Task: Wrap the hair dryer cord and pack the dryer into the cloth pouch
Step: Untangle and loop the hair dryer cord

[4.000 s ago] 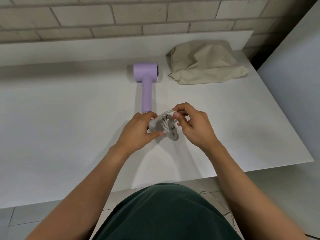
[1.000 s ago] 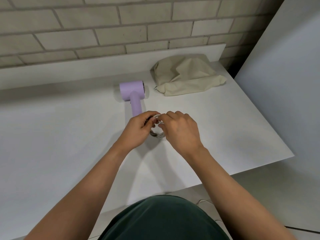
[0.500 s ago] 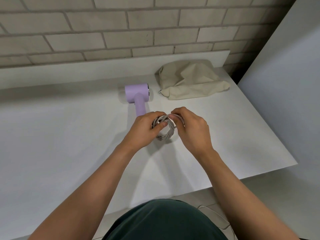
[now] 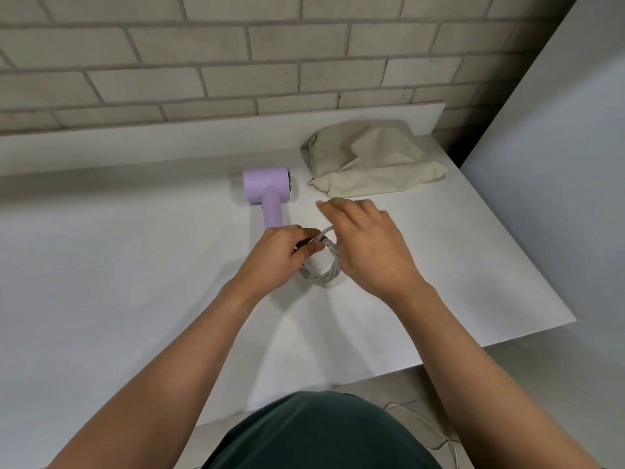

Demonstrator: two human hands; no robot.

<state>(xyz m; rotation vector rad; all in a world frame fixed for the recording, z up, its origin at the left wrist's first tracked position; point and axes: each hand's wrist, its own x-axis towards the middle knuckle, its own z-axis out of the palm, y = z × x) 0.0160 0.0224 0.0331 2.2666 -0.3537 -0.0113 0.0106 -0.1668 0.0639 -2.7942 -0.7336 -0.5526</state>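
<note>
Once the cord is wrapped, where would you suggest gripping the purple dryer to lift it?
Probably around the handle, from above: the hair dryer lies flat on the table, its slim round handle pointing toward the person, bare above the left hand.

wall point(image 4: 236, 62) – pale grey brick | table point(image 4: 101, 282) – white, against wall | panel point(image 4: 558, 164) – white, right

Cord point(image 4: 323, 265): coiled into a twisted ring, on worktop point(image 4: 118, 265).
Left hand point(image 4: 277, 257): pinching coil.
Right hand point(image 4: 367, 247): above coil, fingers loosely spread.
Dryer point(image 4: 267, 189): beside pouch point(image 4: 368, 160).
</note>
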